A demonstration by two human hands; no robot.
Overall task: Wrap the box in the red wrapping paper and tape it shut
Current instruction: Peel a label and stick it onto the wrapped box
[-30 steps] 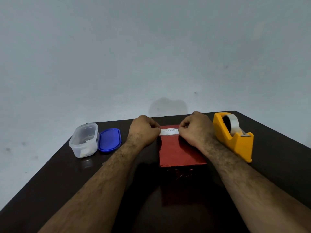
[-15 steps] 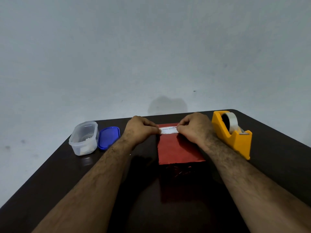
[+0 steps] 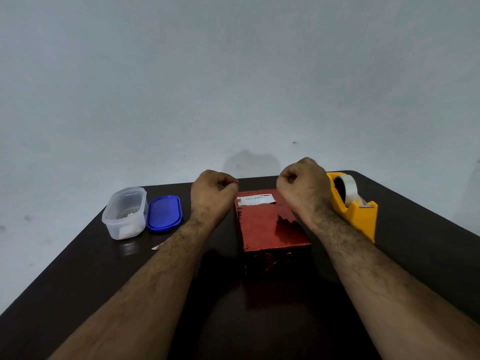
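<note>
A box wrapped in shiny red paper (image 3: 270,224) lies on the dark table (image 3: 78,268), in the middle. A white label (image 3: 255,199) with small printed words sits flat across its far end. My left hand (image 3: 211,193) hovers just left of the box's far corner, fingers curled, holding nothing. My right hand (image 3: 302,185) is raised just right of that end, also curled into a loose fist with nothing in it. Neither hand touches the box. A yellow tape dispenser (image 3: 353,206) with a clear roll stands right of my right wrist.
A clear plastic tub (image 3: 126,213) stands at the left, with its blue lid (image 3: 164,213) lying beside it. A small white scrap (image 3: 158,246) lies by my left forearm. A pale wall rises behind the table's far edge.
Both hands have let go of the white label and lifted up and apart from the box. The label now lies uncovered on the box's far end.
</note>
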